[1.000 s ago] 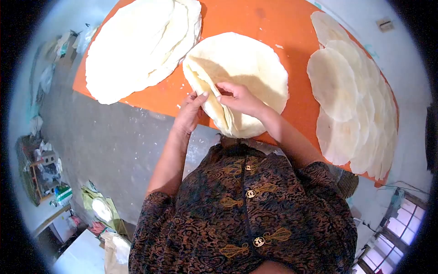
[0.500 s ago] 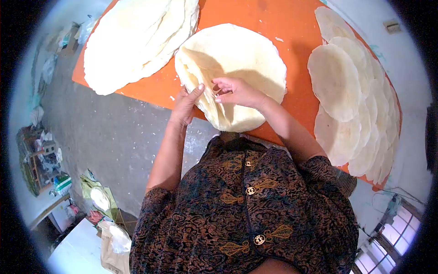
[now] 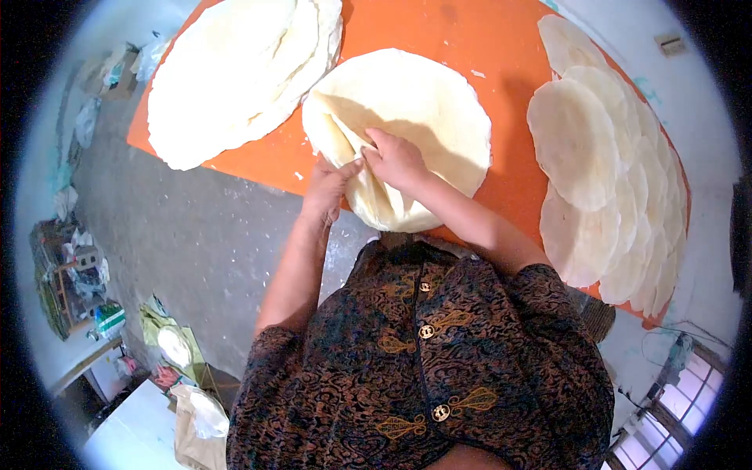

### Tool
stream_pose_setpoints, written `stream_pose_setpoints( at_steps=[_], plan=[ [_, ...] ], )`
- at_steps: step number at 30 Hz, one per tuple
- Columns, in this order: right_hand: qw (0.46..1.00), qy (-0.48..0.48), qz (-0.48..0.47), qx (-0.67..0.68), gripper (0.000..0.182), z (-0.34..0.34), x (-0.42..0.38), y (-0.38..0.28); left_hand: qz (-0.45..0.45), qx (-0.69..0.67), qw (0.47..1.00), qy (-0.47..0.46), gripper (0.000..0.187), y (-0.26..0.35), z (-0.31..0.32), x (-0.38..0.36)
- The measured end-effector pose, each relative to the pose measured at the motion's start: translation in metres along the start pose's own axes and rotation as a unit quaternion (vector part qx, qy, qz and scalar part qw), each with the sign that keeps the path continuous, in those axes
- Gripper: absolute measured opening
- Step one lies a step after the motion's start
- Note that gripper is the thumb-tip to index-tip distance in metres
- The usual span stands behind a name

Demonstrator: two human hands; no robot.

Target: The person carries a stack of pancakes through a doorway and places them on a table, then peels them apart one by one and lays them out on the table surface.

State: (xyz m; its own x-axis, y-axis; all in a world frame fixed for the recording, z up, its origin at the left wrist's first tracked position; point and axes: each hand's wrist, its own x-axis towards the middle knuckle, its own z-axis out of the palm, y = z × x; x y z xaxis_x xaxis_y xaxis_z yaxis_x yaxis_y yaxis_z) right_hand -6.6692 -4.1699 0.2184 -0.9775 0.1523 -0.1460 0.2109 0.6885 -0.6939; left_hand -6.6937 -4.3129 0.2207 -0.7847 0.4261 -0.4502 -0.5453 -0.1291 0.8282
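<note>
A stack of thin, round, pale flatbreads (image 3: 439, 94) lies at the front edge of the orange table, its near-left side lifted and folded inward. My left hand (image 3: 327, 188) grips that raised edge from the left, thumb on top. Close beside it, my right hand (image 3: 398, 160) is closed, its fingers pinching a lifted fold of the flatbread. The fingertips are partly hidden, so how many layers each hand holds cannot be made out.
A taller pile of flatbreads (image 3: 227, 78) stands at the table's back left. Overlapping single flatbreads (image 3: 576, 145) spread along the right side of the orange table (image 3: 513, 47). Small white crumbs dot the table and the grey floor (image 3: 196, 235). A white surface (image 3: 133, 427) is at lower left.
My right hand has moved down and closed from loosely curled fingers onto the flatbread's fold. My left hand has shifted slightly right, nearer to it. The folded edge has changed shape.
</note>
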Motion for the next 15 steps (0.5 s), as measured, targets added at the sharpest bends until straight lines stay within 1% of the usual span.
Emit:
stream_pose_setpoints(
  at_steps=[2,3,6,7,9,10,11,12,13,14,15],
  plan=[
    [1.000,0.000,-0.023,-0.022,0.029,0.001,0.010,0.006,-0.007,-0.017,0.998,0.060,0.055,0.001,0.004,0.003],
    [0.999,0.001,-0.032,-0.034,0.026,-0.002,0.013,0.007,0.022,0.005,0.998,0.057,0.053,0.004,0.009,0.001],
    [0.998,-0.020,-0.051,0.016,0.022,-0.004,0.018,0.001,0.089,0.033,0.993,0.064,0.051,-0.004,0.017,0.004],
    [0.997,-0.013,-0.076,0.006,0.021,0.004,0.023,0.006,0.075,0.033,0.993,0.089,0.048,-0.009,0.014,0.005],
    [0.997,-0.027,-0.077,-0.009,0.021,0.007,0.035,0.016,0.055,0.030,0.991,0.122,0.042,-0.017,0.004,0.018],
    [0.997,-0.029,-0.073,-0.022,0.021,-0.003,0.041,0.021,0.053,-0.042,0.988,0.139,0.031,-0.020,0.000,0.021],
    [0.997,-0.022,-0.071,-0.017,0.021,-0.017,0.044,0.026,0.015,-0.099,0.982,0.160,0.026,-0.019,-0.006,0.021],
    [0.997,-0.015,-0.070,-0.011,0.021,-0.032,0.048,0.032,-0.051,-0.098,0.985,0.133,0.029,-0.033,-0.035,0.033],
    [0.998,-0.026,-0.063,-0.007,0.020,-0.052,0.054,0.036,-0.051,-0.114,0.979,0.158,0.030,-0.042,-0.045,0.034],
    [0.997,-0.020,-0.073,-0.025,0.020,-0.073,0.063,0.044,-0.085,-0.088,0.980,0.159,0.029,-0.057,-0.068,0.046],
    [0.995,-0.018,-0.085,-0.042,0.020,-0.095,0.075,0.054,-0.080,-0.052,0.976,0.194,0.025,-0.040,-0.047,0.033]
  ],
)
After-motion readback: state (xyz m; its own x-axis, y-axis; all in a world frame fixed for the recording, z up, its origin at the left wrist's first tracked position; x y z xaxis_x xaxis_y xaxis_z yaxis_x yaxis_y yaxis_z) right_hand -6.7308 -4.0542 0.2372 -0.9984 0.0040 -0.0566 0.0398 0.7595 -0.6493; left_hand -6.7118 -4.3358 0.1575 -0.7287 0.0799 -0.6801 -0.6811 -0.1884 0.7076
